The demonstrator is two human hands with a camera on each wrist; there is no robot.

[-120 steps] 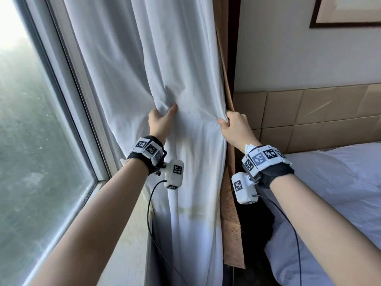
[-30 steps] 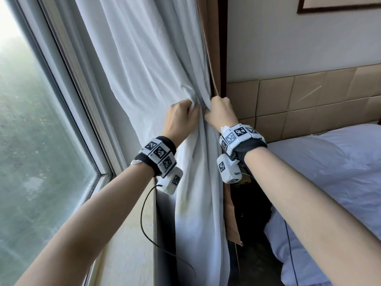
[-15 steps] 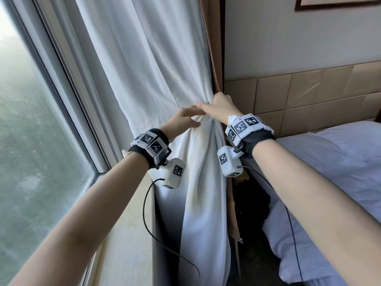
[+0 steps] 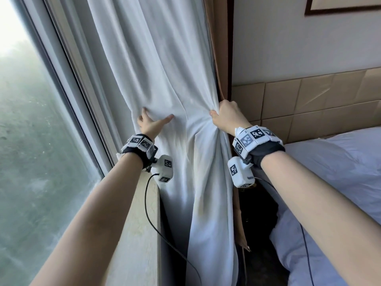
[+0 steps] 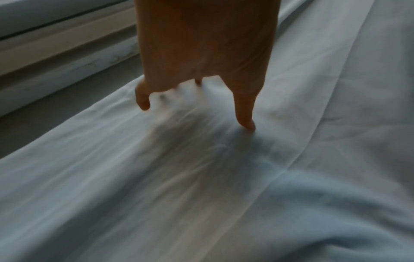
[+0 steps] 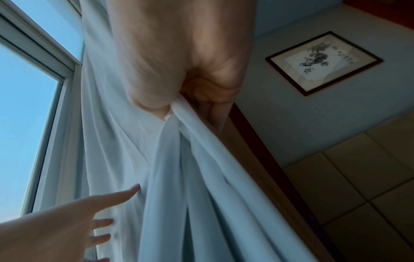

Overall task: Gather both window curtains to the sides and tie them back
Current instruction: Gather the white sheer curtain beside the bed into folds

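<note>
A white curtain (image 4: 165, 58) hangs at the right side of the window, partly bunched toward the wall. My right hand (image 4: 225, 117) grips the gathered folds at the curtain's right edge, and the right wrist view shows the fingers of this right hand (image 6: 201, 99) curled round the white fabric (image 6: 179, 177). My left hand (image 4: 153, 122) lies spread on the loose cloth further left, fingers straight and pressing into a fold. In the left wrist view the left hand's fingers (image 5: 245, 113) touch the cloth (image 5: 224, 177). A brown curtain (image 4: 213, 38) hangs behind the white one.
The window glass (image 4: 31, 141) and its stone sill (image 4: 140, 223) are on the left. A bed with white linen (image 4: 340, 172) stands on the right, under a tan padded headboard (image 4: 309, 104) and a framed picture (image 4: 340, 7). A wrist cable (image 4: 152, 219) dangles by the curtain.
My left hand has left the bunch, moved left and spread flat on the loose cloth. The right hand still holds the gathered folds by the wall.
</note>
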